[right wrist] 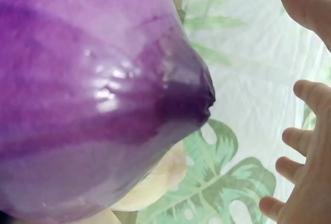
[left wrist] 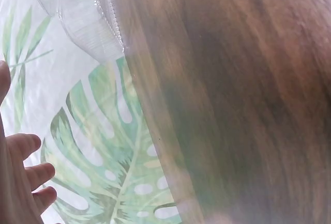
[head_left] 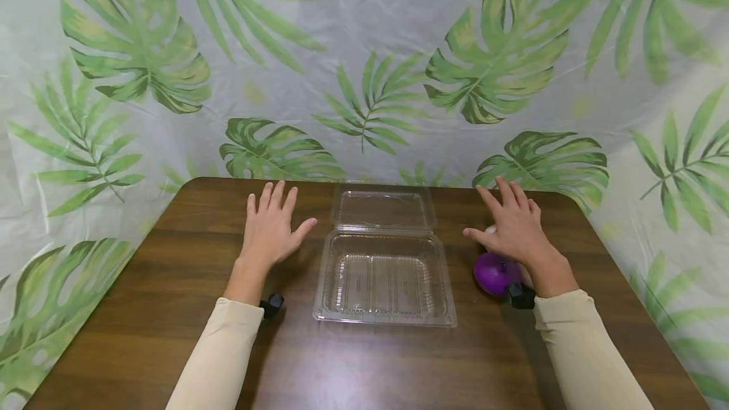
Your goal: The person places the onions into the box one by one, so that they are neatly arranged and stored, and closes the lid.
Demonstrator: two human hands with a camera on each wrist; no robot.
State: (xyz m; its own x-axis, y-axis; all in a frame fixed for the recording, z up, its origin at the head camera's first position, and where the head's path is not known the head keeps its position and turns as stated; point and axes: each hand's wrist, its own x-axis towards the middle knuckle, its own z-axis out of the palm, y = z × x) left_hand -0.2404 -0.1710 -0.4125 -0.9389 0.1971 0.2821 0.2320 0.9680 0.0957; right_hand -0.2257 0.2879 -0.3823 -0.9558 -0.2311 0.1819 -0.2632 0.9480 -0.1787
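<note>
Wooden table (head_left: 171, 309) (dark), leaf-print backdrop (head_left: 364, 49)

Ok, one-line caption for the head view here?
Both hands, left and right, spread open above a wooden table, flanking an open clear clamshell box; purple onion under the right wrist.

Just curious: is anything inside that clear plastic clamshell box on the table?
Nothing shows inside the clear plastic clamshell box; its ribbed bottom and the brown wooden table show through. Its lid lies open.
</note>
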